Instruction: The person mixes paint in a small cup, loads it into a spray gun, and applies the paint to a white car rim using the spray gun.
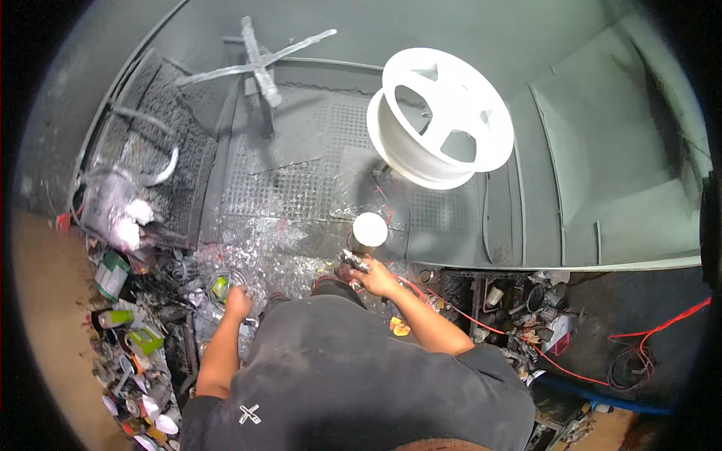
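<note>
A white-coated wheel rim is raised on a stand at the upper right of the head view. Below it, my right hand grips a dark, paint-crusted spray gun topped by a white round cup, with a red hose trailing rightward behind it. My left hand is down at the lower middle-left, fingers curled, beside grey clutter and a small green item; what it holds, if anything, is unclear.
A paint-crusted booth surrounds the wheel, with a cross-shaped stand at the back and a bent tube at left. Cans and clutter crowd the lower left. More clutter and coiled hoses lie at right.
</note>
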Demonstrator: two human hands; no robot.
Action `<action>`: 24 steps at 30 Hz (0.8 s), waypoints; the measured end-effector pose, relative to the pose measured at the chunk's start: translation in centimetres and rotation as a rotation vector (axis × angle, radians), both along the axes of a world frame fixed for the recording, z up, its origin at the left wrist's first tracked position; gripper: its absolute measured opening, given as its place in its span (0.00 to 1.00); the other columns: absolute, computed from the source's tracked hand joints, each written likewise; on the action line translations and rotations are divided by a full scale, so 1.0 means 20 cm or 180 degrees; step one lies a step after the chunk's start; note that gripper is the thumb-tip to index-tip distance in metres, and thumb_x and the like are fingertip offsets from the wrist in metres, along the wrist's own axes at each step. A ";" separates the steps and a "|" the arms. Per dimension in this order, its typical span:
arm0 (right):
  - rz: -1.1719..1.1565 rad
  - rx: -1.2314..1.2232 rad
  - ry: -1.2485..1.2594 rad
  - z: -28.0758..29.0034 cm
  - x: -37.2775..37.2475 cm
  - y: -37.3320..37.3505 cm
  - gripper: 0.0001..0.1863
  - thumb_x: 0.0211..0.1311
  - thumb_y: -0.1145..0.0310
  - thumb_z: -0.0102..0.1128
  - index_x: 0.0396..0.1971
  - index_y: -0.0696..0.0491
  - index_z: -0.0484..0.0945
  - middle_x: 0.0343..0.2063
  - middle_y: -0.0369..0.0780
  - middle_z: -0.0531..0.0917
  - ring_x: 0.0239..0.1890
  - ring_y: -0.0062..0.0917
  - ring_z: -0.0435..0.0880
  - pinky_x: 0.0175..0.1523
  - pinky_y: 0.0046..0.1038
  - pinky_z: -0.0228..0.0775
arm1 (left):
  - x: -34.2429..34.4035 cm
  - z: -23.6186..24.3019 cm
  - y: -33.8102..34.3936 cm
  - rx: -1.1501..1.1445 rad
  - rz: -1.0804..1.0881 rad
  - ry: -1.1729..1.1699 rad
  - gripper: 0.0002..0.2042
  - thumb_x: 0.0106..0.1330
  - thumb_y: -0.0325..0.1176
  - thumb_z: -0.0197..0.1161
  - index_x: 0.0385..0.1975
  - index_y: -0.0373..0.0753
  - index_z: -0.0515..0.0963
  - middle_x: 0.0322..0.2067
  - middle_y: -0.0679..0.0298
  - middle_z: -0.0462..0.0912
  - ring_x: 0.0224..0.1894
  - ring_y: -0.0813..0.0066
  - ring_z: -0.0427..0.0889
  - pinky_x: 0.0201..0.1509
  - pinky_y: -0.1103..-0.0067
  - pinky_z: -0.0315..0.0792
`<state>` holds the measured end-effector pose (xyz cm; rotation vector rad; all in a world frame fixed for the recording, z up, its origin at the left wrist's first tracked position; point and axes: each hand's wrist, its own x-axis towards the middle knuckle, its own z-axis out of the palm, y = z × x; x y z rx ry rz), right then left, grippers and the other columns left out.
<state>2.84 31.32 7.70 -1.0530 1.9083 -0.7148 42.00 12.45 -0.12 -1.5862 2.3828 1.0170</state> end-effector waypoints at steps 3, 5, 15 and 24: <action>0.0483 0.0574 0.0186 0.09 0.19 -0.20 0.15 0.63 0.61 0.64 0.35 0.61 0.80 0.29 0.55 0.82 0.48 0.48 0.82 0.64 0.39 0.67 | 0.51 -0.14 0.20 0.0009 0.0424 0.0109 0.09 0.63 0.31 0.60 0.36 0.33 0.84 0.33 0.43 0.84 0.40 0.43 0.84 0.49 0.60 0.75; 0.0506 -0.0162 0.0394 0.06 0.38 -0.27 0.15 0.61 0.62 0.67 0.36 0.60 0.81 0.29 0.54 0.83 0.41 0.46 0.85 0.53 0.39 0.72 | 0.95 -0.50 0.39 -0.1004 0.0897 0.0854 0.11 0.65 0.32 0.58 0.34 0.31 0.84 0.33 0.42 0.84 0.41 0.42 0.83 0.48 0.59 0.74; 0.1224 0.0335 0.0019 0.41 1.34 -0.81 0.14 0.64 0.66 0.67 0.43 0.59 0.81 0.27 0.38 0.84 0.31 0.19 0.80 0.35 0.28 0.73 | 2.06 -0.36 1.24 0.0439 0.3616 -0.0949 0.27 0.71 0.51 0.49 0.44 0.29 0.81 0.45 0.34 0.80 0.51 0.37 0.79 0.58 0.55 0.70; 0.1259 -0.0381 -0.1610 0.59 1.68 -1.91 0.19 0.68 0.57 0.59 0.51 0.55 0.78 0.48 0.41 0.83 0.51 0.31 0.81 0.52 0.38 0.73 | 1.67 -0.42 1.72 0.0928 0.5151 0.0172 0.25 0.66 0.53 0.57 0.51 0.38 0.81 0.51 0.46 0.82 0.53 0.47 0.81 0.58 0.62 0.74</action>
